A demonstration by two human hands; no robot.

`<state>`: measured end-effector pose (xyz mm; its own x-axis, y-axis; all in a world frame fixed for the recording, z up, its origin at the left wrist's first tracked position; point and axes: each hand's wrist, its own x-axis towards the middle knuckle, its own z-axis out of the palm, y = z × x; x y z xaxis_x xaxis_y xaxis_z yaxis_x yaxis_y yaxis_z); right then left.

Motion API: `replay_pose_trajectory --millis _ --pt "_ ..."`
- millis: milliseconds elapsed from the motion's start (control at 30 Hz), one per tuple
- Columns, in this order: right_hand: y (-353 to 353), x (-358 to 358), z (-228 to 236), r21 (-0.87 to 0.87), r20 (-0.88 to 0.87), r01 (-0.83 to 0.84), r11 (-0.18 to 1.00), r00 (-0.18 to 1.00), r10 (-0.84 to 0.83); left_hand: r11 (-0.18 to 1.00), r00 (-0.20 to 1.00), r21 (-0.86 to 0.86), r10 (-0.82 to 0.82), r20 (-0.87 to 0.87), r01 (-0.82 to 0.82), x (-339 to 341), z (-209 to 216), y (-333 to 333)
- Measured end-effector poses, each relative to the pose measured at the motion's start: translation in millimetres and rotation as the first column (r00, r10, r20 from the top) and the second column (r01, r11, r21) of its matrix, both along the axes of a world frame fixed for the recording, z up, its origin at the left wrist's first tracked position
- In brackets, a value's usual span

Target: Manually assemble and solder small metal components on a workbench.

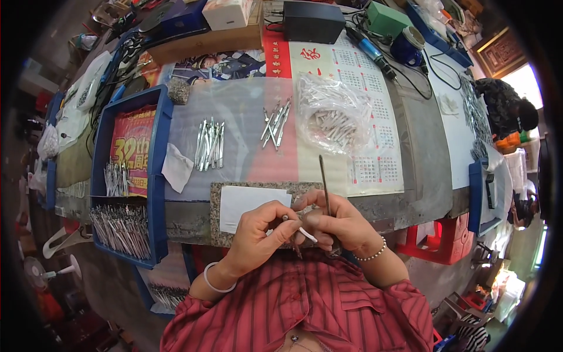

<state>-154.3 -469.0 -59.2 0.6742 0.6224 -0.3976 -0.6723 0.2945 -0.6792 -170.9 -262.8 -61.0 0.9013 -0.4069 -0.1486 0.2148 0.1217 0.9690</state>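
My left hand (262, 230) is closed in a pinch on a small slender metal piece (285, 217) close to my chest. My right hand (346, 223) grips a long thin dark metal rod (324, 176), like a slim file, that points up and away from me. Between the two hands a narrow white strip (308, 234) sticks out; which fingers hold it is partly hidden. Under and beyond the left hand lies a white folded paper (246, 202) on a speckled stone slab (216, 217) at the table edge.
Loose silver metal pieces (210, 144) and a smaller pile (275, 124) lie on the covered table, beside an open plastic bag (334, 114) of similar pieces. At left, blue trays (159, 205) hold more. A dark box (314, 22) and a blue handheld tool (369, 50) sit farther back.
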Motion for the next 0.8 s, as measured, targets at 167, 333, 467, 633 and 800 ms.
replay_pose_trajectory --millis 167,333,467,633,800 --pt "-1 -16 -3 -0.127 0.102 0.155 0.980 0.985 -0.143 0.994 0.981 -0.029 0.099 -0.167 -0.106 -8 -10 4" --pt "3 -31 -1 -0.302 0.244 0.154 0.941 0.967 -0.080 0.978 0.958 -0.007 0.204 -0.204 -0.209 -11 -14 6" --pt "7 -35 -9 -0.437 0.467 0.194 0.878 0.883 0.037 0.978 0.958 0.011 0.208 -0.198 -0.210 -14 -17 8" --pt "15 -36 -10 -0.454 0.515 0.225 0.862 0.856 0.048 0.974 0.956 -0.005 0.222 -0.190 -0.227 -20 -16 12" --pt "23 -41 -3 -0.466 0.590 0.265 0.844 0.804 0.073 0.957 0.937 -0.121 0.226 -0.267 -0.265 -24 -19 14"
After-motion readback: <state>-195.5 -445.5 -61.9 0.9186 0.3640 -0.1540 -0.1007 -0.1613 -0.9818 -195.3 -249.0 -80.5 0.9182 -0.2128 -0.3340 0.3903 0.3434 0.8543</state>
